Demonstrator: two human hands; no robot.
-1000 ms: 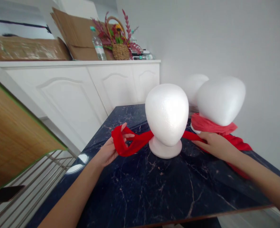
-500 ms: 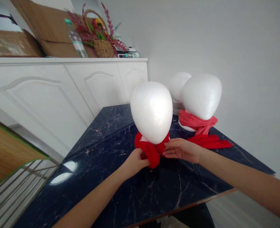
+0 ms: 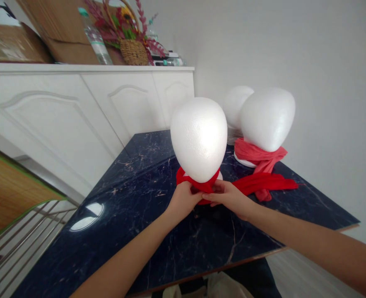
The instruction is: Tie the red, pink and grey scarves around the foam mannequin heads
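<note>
A white foam head [image 3: 199, 138] stands on the dark marbled table, with a red scarf [image 3: 263, 183] around its neck; one length of the scarf lies out to the right across the tabletop. Below the head's chin, my left hand [image 3: 184, 201] pinches the red cloth from the left. My right hand [image 3: 229, 198] grips the cloth from the right, its fingertips meeting those of my left hand. The fingers hide part of the cloth between them.
Behind to the right stand a foam head [image 3: 267, 119] wearing a coral scarf [image 3: 257, 154] and another foam head [image 3: 236, 105]. A white cabinet [image 3: 133, 103] borders the back left, carrying a flower basket [image 3: 133, 52], bottle and boxes. The table [image 3: 114, 231] has a glossy surface.
Both hands have come together under the chin, and the red cloth is drawn closer around the neck. The camera view has tilted slightly down.
</note>
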